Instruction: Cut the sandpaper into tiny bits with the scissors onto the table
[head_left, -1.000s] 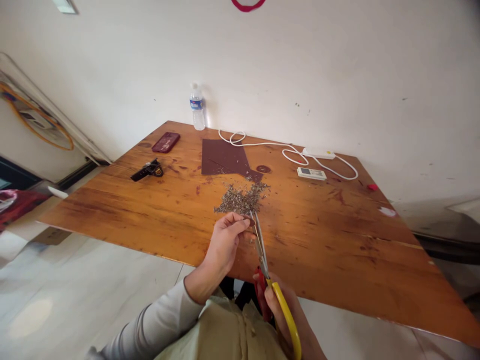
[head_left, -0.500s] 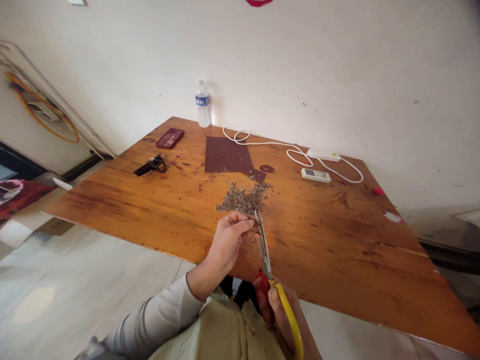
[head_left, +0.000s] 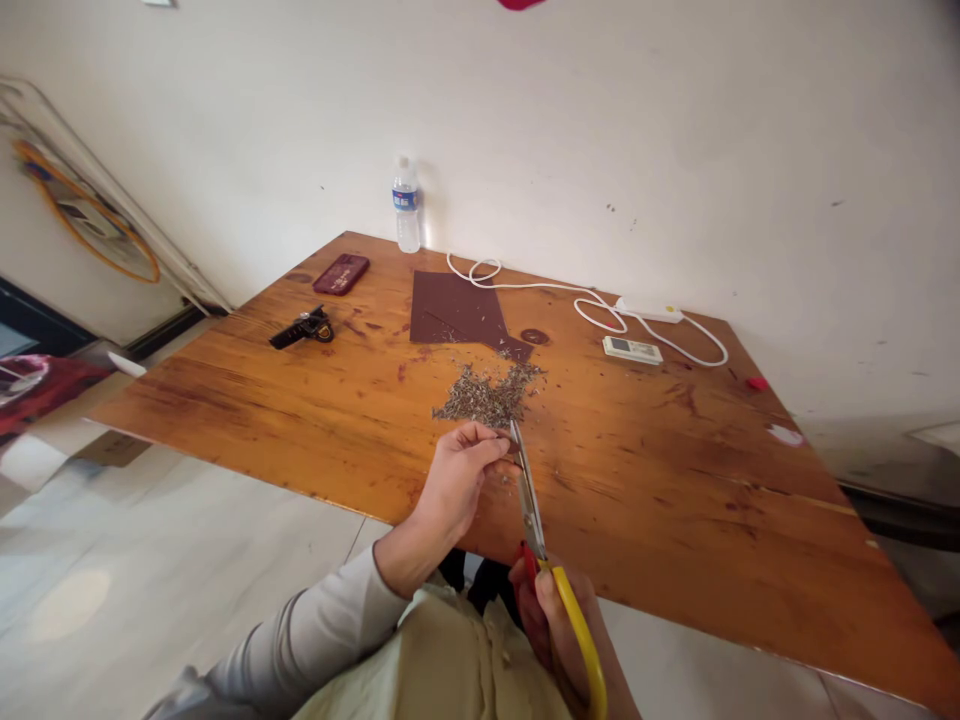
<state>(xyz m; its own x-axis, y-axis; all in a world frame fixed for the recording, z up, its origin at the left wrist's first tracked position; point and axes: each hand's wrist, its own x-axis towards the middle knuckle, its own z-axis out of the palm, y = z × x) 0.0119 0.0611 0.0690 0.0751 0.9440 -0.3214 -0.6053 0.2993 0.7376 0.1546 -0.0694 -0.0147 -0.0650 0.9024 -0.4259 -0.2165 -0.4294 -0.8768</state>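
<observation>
My right hand (head_left: 559,625) grips the red and yellow handles of a pair of scissors (head_left: 529,495), whose blades point away from me over the wooden table (head_left: 712,500). My left hand (head_left: 454,480) is closed in a pinch right at the blade tips, holding something too small to make out. Just beyond the tips lies a heap of small dark cut scraps (head_left: 487,395). Behind the heap lies a flat dark maroon sheet (head_left: 454,305).
A water bottle (head_left: 406,205) stands at the table's far edge by the wall. A maroon phone (head_left: 341,273) and a black tool (head_left: 301,328) lie far left. A white cable (head_left: 585,300) and a small white device (head_left: 632,349) lie far right. Tiled floor is on the left.
The view has shifted slightly. Both hands and the scissors stay at nearly the same spot by the heap of scraps.
</observation>
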